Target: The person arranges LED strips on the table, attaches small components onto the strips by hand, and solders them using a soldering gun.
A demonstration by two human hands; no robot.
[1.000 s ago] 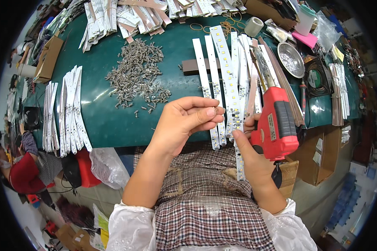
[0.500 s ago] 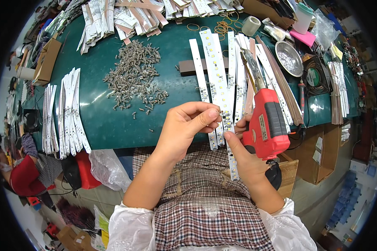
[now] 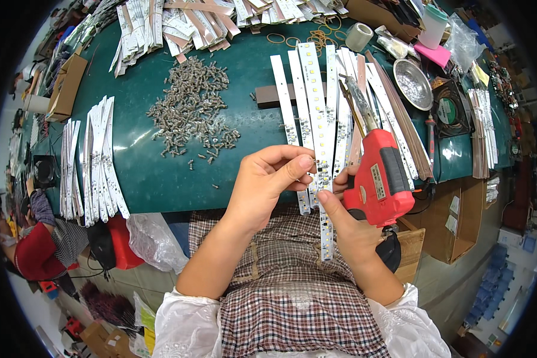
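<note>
A white LED strip board [image 3: 314, 77] with yellow chips stands nearly upright before me, its lower end over my checked apron. My right hand [image 3: 349, 218] pinches it with the thumb in front. The same hand also grips a red and black soldering gun [image 3: 377, 173], whose metal tip points up and away over the bench. My left hand [image 3: 268, 179] is closed at the strip's left edge, thumb against forefinger. Whatever is between those fingertips is too small to make out. More LED strip boards [image 3: 285, 98] lie just beyond, propped on a dark bar [image 3: 268, 96].
A heap of small metal parts [image 3: 188, 107] covers the green bench's [image 3: 137, 173] middle left. Strip bundles [image 3: 101, 158] lie at left, with larger piles at the back. A metal dish [image 3: 411, 83], a solder reel [image 3: 447, 111] and a screwdriver [image 3: 430, 140] are at right.
The held LED strip board has swung more upright: its far end moved right and its near end slightly left. The soldering gun shifted slightly. My left hand stays almost in place.
</note>
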